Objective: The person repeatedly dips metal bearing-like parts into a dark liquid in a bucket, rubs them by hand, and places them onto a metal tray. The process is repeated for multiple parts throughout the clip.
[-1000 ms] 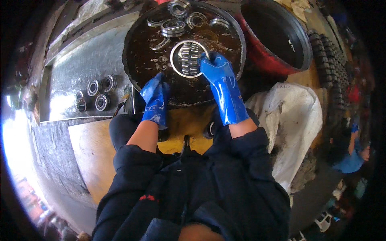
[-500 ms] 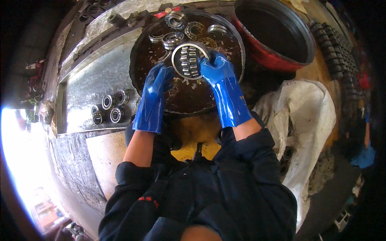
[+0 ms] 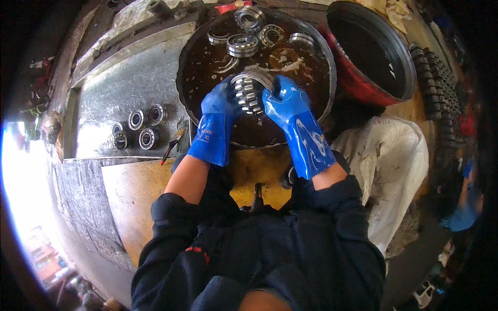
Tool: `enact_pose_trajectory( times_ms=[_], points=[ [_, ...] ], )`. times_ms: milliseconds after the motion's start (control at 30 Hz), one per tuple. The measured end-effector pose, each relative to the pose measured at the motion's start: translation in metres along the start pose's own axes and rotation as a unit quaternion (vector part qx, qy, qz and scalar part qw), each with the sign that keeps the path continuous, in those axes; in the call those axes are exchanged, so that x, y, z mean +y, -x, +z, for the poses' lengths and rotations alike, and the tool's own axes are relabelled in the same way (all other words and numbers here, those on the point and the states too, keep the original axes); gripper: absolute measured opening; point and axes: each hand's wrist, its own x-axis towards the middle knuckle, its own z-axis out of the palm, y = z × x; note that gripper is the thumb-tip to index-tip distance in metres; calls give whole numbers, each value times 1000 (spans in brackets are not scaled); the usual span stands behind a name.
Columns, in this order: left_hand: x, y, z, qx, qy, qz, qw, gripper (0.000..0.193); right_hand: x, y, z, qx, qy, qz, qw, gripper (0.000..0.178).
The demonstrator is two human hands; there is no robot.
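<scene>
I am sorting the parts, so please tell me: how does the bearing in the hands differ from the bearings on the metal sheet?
The held bearing is larger and tilted above the dark oily pan; the bearings on the sheet are smaller, flat and untouched. All are round metal rings.

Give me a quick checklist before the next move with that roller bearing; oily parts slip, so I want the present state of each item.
1. Both hands on the roller bearing: ok, left hand and right hand grip opposite sides.
2. Gloves on: ok, blue.
3. Bearing over the round basin: ok.
4. Grip firmness: cannot tell.
5. Other bearings out of the way: ok, at far side.
</scene>
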Motion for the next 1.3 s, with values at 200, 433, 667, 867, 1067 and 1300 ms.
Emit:
enact_pose_trajectory(
  times_ms=[200,433,667,867,1067,1300],
  points=[
    [-19,-4,-6,82,-39,105,990,52,7,-11,17,8,-88,-42,995,50],
    [22,20,-12,-127,409,-129,895,34,25,-37,14,-41,-170,11,985,47],
    [-6,17,-2,-49,391,-185,900,36,19,-46,30,-4,-88,-21,996,54],
    [-5,12,-1,23,445,-229,866,31,27,-57,0,28,-418,116,901,28],
    [-9,1,-7,82,307,-211,924,33,9,-19,34,-66,-314,4,947,52],
    [18,1,-19,86,52,-126,987,31,28,-45,58,-78,-300,68,948,44]
  ],
)
